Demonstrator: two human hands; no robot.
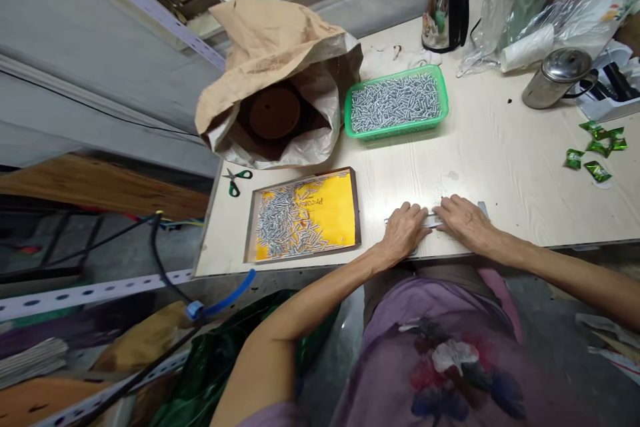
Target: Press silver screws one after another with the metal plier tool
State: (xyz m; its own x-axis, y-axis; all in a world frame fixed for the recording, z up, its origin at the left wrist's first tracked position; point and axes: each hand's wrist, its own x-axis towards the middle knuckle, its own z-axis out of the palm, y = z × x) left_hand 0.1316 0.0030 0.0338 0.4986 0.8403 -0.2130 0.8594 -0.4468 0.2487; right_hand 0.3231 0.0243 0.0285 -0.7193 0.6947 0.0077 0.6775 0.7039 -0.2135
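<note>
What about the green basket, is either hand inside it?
No, the left hand and right hand are both at the metal strip, apart from the basket.

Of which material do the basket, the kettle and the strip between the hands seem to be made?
Basket: probably plastic, slightly glossy, judging by its even green colour and rounded rim.
Kettle: likely polished steel, given the mirror-like reflections on its body.
Strip: perhaps metal, from its grey sheen, but mostly covered, so uncertain.

Two hands (404,232) (463,220), one tray (357,207), one basket (400,128), one sack (280,23), one kettle (439,17).
</note>
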